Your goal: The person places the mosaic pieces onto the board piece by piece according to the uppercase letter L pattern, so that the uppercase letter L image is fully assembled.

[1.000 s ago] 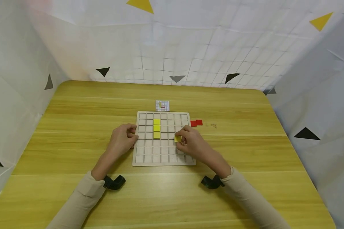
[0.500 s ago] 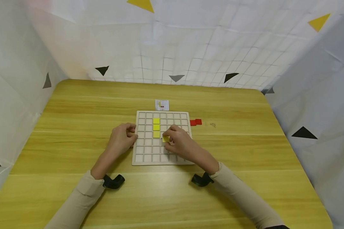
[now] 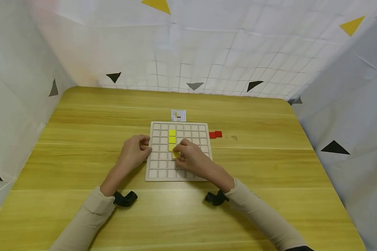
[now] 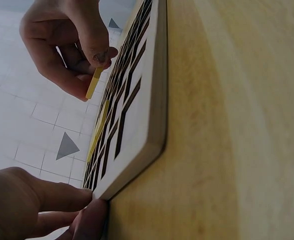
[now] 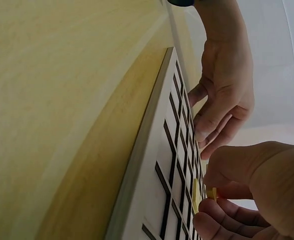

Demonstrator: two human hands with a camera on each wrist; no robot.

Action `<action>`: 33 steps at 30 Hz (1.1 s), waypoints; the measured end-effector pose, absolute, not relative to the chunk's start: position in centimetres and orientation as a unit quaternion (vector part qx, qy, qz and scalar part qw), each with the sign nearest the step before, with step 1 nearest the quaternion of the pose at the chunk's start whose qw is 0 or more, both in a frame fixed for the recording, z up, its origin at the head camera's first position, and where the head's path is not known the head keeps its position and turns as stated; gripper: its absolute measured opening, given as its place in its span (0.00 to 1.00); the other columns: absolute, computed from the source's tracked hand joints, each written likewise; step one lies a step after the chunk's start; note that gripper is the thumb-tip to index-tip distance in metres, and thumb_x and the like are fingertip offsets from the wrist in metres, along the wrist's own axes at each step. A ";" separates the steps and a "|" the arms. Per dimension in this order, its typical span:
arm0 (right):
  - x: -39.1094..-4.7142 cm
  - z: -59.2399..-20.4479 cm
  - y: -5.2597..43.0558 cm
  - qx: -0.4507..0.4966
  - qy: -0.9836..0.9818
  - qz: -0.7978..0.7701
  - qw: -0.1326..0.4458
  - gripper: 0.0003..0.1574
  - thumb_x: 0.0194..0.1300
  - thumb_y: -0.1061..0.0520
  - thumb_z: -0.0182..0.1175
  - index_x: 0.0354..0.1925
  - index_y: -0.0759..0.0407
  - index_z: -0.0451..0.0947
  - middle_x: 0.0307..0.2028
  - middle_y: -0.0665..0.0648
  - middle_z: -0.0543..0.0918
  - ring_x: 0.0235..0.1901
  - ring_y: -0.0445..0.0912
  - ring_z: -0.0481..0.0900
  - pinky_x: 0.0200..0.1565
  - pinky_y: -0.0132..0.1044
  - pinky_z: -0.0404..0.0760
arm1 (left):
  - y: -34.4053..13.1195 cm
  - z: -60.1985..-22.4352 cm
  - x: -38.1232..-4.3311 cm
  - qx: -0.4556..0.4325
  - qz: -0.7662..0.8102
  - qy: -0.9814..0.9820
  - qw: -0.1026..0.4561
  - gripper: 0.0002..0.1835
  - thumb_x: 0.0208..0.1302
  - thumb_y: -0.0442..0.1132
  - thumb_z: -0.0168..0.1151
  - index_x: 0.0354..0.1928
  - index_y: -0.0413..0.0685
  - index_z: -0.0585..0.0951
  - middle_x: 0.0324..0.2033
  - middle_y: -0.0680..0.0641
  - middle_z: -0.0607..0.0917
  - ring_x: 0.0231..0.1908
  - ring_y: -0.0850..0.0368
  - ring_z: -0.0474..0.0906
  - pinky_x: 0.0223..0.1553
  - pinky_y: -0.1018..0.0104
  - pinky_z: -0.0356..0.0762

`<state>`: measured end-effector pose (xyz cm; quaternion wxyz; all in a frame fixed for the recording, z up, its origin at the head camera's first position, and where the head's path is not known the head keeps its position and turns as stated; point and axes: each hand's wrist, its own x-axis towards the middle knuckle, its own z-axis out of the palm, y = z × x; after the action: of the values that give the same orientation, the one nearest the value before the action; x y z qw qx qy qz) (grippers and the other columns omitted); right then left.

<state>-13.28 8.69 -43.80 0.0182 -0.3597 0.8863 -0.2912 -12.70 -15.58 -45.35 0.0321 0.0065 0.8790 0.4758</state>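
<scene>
While the right hand [image 3: 193,158] is hovering over the board [image 3: 154,173]: its grip is pinching a yellow tile [image 3: 175,156], just above the squares.
Left hand [image 3: 133,149]: its grip is holding the board's left edge.
Three other tiles [image 3: 172,139]: they are lying in one column, the held one hanging near the lowest.
Red tiles [image 3: 212,135]: two are resting on the bench [image 3: 172,223], just beside the right edge.
Card [image 3: 178,119]: it is lying just beyond the far edge.
</scene>
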 end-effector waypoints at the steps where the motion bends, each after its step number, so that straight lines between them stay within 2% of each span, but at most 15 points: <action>1: -13.3 -43.8 8.6 -0.361 0.886 -0.290 0.019 0.16 0.58 0.66 0.67 0.47 0.65 0.84 0.40 0.55 0.77 0.33 0.43 0.73 0.34 0.30 0.77 | -15.6 -45.4 -12.7 0.007 0.476 0.879 0.032 0.22 0.63 0.29 0.64 0.60 0.34 0.77 0.45 0.39 0.81 0.39 0.48 0.84 0.24 0.65 0.84; 17: -13.6 -44.2 7.2 -0.371 0.892 -0.258 0.028 0.15 0.60 0.64 0.67 0.47 0.64 0.84 0.39 0.55 0.77 0.32 0.42 0.74 0.33 0.28 0.77 | -15.6 -45.4 -12.7 0.005 0.480 0.877 0.033 0.22 0.63 0.28 0.64 0.59 0.34 0.77 0.45 0.39 0.81 0.38 0.49 0.84 0.24 0.65 0.84; 33: -13.6 -43.9 6.6 -0.357 0.906 -0.223 0.043 0.17 0.59 0.63 0.70 0.48 0.64 0.84 0.41 0.55 0.76 0.36 0.42 0.74 0.37 0.29 0.77 | -15.6 -45.4 -12.7 -0.002 0.486 0.873 0.039 0.22 0.63 0.29 0.65 0.60 0.35 0.77 0.45 0.39 0.81 0.40 0.49 0.84 0.24 0.65 0.84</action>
<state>-13.65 6.64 -43.87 0.0425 -0.3572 0.9059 -0.2233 -12.74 -15.56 -45.44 0.0393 -0.0015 0.8730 0.4861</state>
